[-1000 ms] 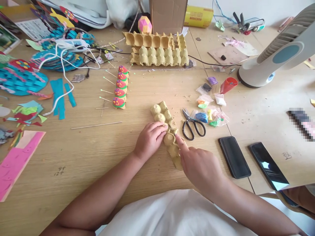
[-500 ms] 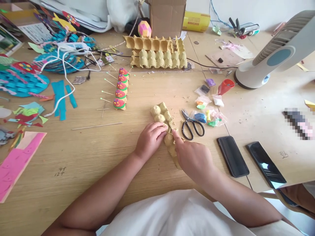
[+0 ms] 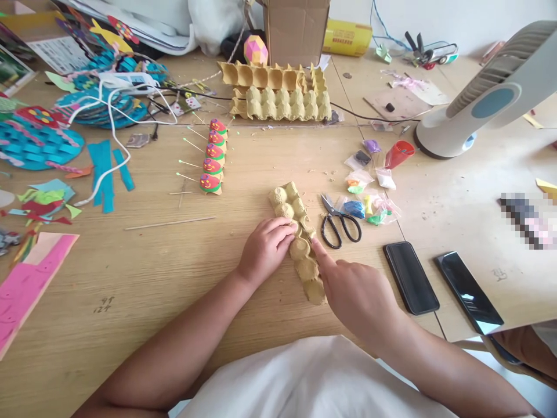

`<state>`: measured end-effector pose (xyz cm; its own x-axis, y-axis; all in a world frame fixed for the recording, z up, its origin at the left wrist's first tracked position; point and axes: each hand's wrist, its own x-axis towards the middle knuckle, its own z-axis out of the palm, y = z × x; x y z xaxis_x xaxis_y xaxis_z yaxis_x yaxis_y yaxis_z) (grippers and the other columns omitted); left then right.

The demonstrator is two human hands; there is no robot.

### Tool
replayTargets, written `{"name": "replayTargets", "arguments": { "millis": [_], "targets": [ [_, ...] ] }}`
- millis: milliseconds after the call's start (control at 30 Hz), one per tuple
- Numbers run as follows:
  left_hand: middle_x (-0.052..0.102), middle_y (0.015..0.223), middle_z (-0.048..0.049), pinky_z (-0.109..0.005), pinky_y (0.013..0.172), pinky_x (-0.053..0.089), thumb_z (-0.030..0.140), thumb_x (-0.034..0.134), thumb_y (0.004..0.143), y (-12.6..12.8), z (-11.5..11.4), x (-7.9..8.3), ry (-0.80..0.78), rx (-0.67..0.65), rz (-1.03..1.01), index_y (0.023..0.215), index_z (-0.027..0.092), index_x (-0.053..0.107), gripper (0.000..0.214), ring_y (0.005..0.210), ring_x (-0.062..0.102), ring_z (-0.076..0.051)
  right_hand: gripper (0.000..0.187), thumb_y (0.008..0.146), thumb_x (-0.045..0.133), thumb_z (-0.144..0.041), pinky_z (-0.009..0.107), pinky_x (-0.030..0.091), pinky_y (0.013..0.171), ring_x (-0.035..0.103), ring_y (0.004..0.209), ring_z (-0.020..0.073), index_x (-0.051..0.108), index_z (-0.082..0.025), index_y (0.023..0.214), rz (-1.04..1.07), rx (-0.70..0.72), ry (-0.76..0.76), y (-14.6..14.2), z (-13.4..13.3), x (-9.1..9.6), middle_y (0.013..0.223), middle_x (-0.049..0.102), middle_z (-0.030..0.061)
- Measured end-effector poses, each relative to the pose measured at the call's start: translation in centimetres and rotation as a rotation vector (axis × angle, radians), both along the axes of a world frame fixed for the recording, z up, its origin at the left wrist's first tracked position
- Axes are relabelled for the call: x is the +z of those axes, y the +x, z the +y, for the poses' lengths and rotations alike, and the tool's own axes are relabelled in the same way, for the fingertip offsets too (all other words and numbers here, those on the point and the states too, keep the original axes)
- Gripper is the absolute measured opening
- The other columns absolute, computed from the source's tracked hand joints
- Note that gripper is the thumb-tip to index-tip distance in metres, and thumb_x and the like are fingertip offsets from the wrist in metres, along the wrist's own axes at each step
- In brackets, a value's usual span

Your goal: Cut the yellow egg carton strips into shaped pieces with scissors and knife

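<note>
Insp. of worktable (image 3: 143,261), head view. Main item: egg-carton piece (image 3: 304,267), tan pulp, two rows of cups, lying bumps up on the table directly in front of the person, long axis slanting from upper L to lower R.

L hand (image 3: 268,247): on L side of the piece approx. mid-length, fingers and thumb drawn together and closed on its edge. R hand (image 3: 354,284): at R side, index finger extended and touching the carton edge, other fingers curled under; cannot tell if anything is gripped inside. Hands apart, piece between them.

Nearby, R: scissors (image 3: 342,223), black handles twd the person, just beside the piece. Beyond these, small bags of coloured material (image 3: 374,206) and a red cup (image 3: 399,154). Further R, two dark phones (image 3: 411,277), side by side, approx. parallel.

Upper L of the piece, well apart: row of five red-and-green decorated cups (image 3: 212,157), w/ thin green-tipped sticks (image 3: 189,162) on its L. One loose wooden stick (image 3: 169,223) lies L of the hands.

Rear: stacked egg cartons (image 3: 289,104) before a cardboard box (image 3: 296,32); white fan (image 3: 487,93) at far R. Far L: blue woven craft item (image 3: 39,139), pink sheet (image 3: 35,290).
</note>
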<state>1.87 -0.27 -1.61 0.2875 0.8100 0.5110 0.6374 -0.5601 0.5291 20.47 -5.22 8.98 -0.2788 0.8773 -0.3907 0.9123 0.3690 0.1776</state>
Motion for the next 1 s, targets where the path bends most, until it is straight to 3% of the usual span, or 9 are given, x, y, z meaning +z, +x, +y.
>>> {"name": "replayTargets", "arguments": {
  "millis": [367,567,1000],
  "targets": [
    [0.071,0.117,-0.008,-0.039,0.099,0.054,0.02,0.06,0.095,0.1,0.0,0.2,0.008,0.019,-0.005,0.108,0.021,0.069,0.016,0.11,0.065,-0.021,0.067,0.095,0.046,-0.014,0.025,0.033,0.046,0.07,0.06,0.0177,0.028,-0.02,0.159,-0.009,-0.007,-0.032,-0.2,-0.2,0.6,0.071,0.073,0.0038],
    [0.071,0.116,-0.0087,-0.039,0.098,0.054,0.021,0.062,0.094,0.0,-0.1,0.1,0.011,0.03,-0.013,0.108,0.02,0.069,0.016,0.108,0.066,-0.02,0.073,0.091,0.048,-0.01,0.025,0.035,0.047,0.071,0.064,0.0182,0.027,-0.023,0.16,-0.005,-0.019,-0.015,-0.4,0.2,-0.1,0.075,0.074,0.004],
    [0.071,0.117,-0.0078,-0.04,0.099,0.053,0.022,0.06,0.095,-0.1,-0.2,0.2,-0.004,0.021,-0.014,0.108,0.022,0.07,0.017,0.11,0.066,-0.021,0.072,0.095,0.045,-0.013,0.029,0.029,0.047,0.069,0.063,0.0178,0.019,-0.022,0.161,-0.04,-0.018,-0.086,0.3,-1.9,1.1,0.071,0.071,0.0028]
  ]
}}
